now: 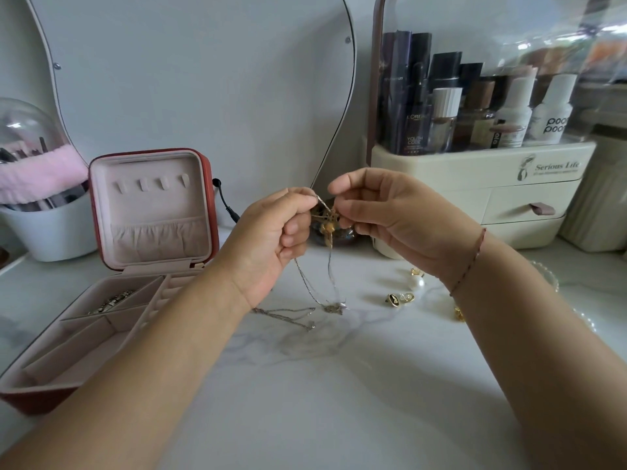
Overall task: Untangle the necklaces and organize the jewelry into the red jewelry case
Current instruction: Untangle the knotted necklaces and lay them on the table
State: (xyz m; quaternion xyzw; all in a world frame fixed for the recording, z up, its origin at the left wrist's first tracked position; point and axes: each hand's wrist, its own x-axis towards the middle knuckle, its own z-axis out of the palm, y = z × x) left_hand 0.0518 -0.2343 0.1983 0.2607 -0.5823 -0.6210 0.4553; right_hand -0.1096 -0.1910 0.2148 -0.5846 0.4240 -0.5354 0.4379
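Left hand (271, 239) and right hand (390, 218) each pinch 1 necklace tangle (326, 217) above the table (339, 385), chains trailing onto it. 1 open red case (211, 198) sits left; 4 small jewelry pieces (392, 299) lie right.

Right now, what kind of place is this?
Probably a dressing table at home: a curvy-edged wall mirror, a cream plastic cosmetics organiser holding bottles, and a white cup of makeup brushes.

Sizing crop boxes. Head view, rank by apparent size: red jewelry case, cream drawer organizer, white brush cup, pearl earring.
1-2. red jewelry case and cream drawer organizer: similar extent, case nearer, so unranked.
3. white brush cup.
4. pearl earring, smallest.
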